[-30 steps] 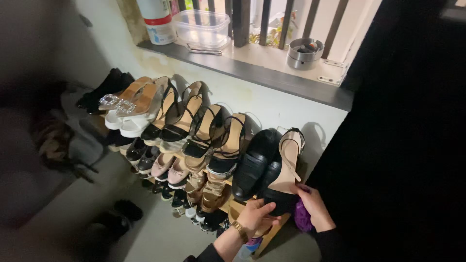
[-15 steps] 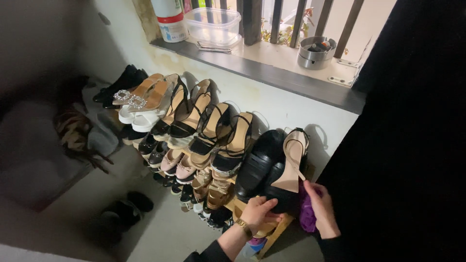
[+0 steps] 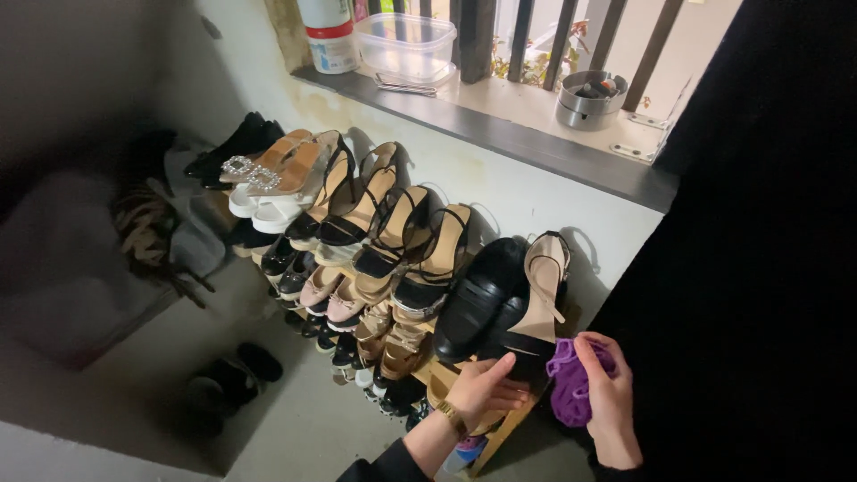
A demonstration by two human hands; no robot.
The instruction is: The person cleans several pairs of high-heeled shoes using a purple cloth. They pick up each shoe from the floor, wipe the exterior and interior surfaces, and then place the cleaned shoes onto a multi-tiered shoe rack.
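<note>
A black high-heeled sandal (image 3: 536,308) with a beige insole stands toe-down at the right end of a wooden shoe rack (image 3: 500,433). My left hand (image 3: 485,388) rests on the sandal's black toe, fingers curled around it. Beside it to the right, my right hand (image 3: 609,388) holds a bunched purple cloth (image 3: 569,390) just off the sandal's side. A pair of black loafers (image 3: 478,299) leans on the rack directly left of the sandal.
Several heeled sandals (image 3: 375,223) and white platform shoes (image 3: 268,192) fill the top row, flats and sneakers lie below. Dark shoes (image 3: 237,375) sit on the floor at left. The windowsill (image 3: 500,134) carries a clear plastic box (image 3: 406,45), a tub and a metal ashtray (image 3: 587,98).
My right hand has pulled away from behind the sandal, bringing the purple cloth out into view. The left hand stays on the toe. The camera has shifted slightly.
</note>
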